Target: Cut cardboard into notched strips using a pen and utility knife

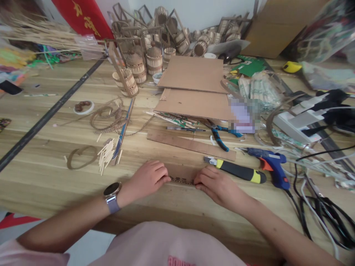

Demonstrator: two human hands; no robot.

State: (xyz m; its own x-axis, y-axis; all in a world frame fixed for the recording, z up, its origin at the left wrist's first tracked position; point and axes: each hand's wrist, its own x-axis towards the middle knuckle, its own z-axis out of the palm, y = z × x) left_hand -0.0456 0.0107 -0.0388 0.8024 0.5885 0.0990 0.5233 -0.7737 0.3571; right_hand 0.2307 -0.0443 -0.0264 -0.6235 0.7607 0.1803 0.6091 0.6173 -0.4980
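Observation:
A narrow cardboard strip (pixel 181 171) with dark printed characters along its near edge lies in front of me on the wooden table. My left hand (pixel 151 179) pinches its left end, with a watch on that wrist. At the other end, my right hand (pixel 212 183) has its fingers closed on the strip. Just beyond my right hand rests a yellow-and-black utility knife (pixel 238 170), its blade end pointing left. A second cardboard strip (pixel 188 145) lies flat behind the one I hold.
Right of me are a blue glue gun (pixel 267 159), pliers (pixel 220 138), scissors (pixel 324 218) and a power strip (pixel 299 120). To the left lie short sticks (pixel 105 155) and a blue strip (pixel 123 129). Cardboard sheets (pixel 194 74) and small stick baskets (pixel 135 68) stand farther back.

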